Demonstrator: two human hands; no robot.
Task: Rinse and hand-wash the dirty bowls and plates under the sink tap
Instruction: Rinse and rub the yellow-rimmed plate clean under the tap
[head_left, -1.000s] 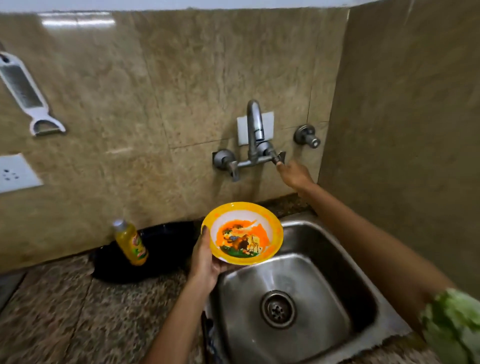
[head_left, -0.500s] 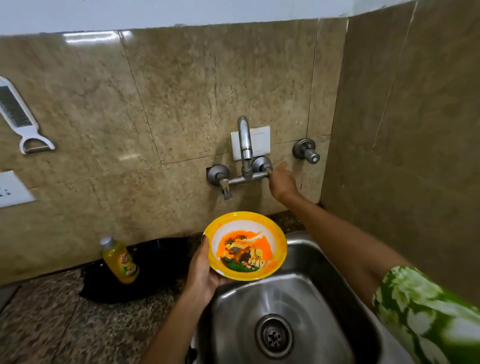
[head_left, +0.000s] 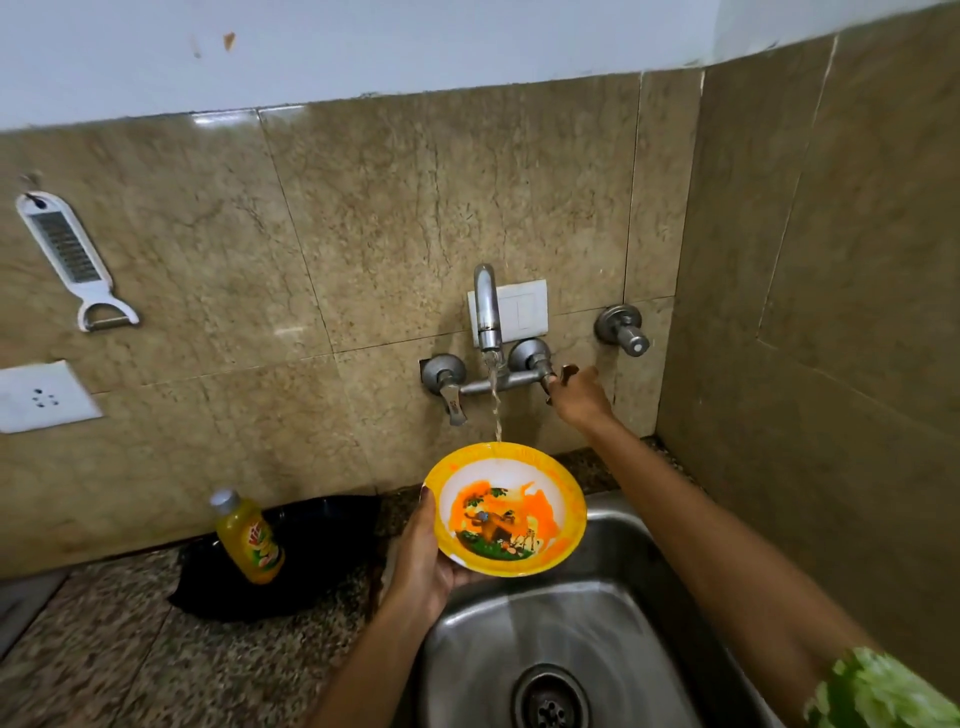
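Observation:
A yellow-rimmed bowl (head_left: 506, 509) with a picture inside and orange smears is held tilted over the steel sink (head_left: 613, 535). My left hand (head_left: 421, 564) grips its left edge and underside. Water runs from the wall tap (head_left: 487, 312) in a thin stream onto the bowl's far rim. My right hand (head_left: 576, 395) reaches to the tap's right lever handle (head_left: 548, 382), fingers curled around it.
A yellow dish soap bottle (head_left: 249, 538) stands on the granite counter (head_left: 130, 665) left of the sink, in front of a dark basin (head_left: 311, 545). A white peeler (head_left: 72, 260) hangs on the tiled wall. A second valve (head_left: 621, 327) sits right of the tap.
Water has started flowing from the tap onto the bowl. My right hand has turned the right lever. The view has tilted upward; the bowl stays in my left hand.

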